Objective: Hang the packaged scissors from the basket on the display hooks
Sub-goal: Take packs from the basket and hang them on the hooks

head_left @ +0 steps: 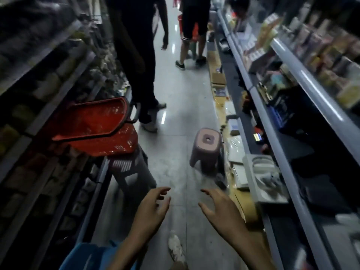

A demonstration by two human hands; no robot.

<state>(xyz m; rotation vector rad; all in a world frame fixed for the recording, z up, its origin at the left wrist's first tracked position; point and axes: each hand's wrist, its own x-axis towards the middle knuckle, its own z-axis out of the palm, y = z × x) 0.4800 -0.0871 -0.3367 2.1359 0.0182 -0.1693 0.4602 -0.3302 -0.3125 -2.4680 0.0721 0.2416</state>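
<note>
Red basket sits on a grey stool at ten o'clock from both empty, spread hands, left hand nearer than right hand; packaged scissors inside cannot be made out.

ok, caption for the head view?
Left hand and right hand open over aisle floor; red baskets on grey stool.

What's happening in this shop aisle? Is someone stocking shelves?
A person faces down a shop aisle with the left hand and right hand held out in front, fingers loosely open, holding nothing. Red baskets sit stacked on a grey stool to their left, untouched; the blur hides what is in them. Nothing is being hung right now.
</note>
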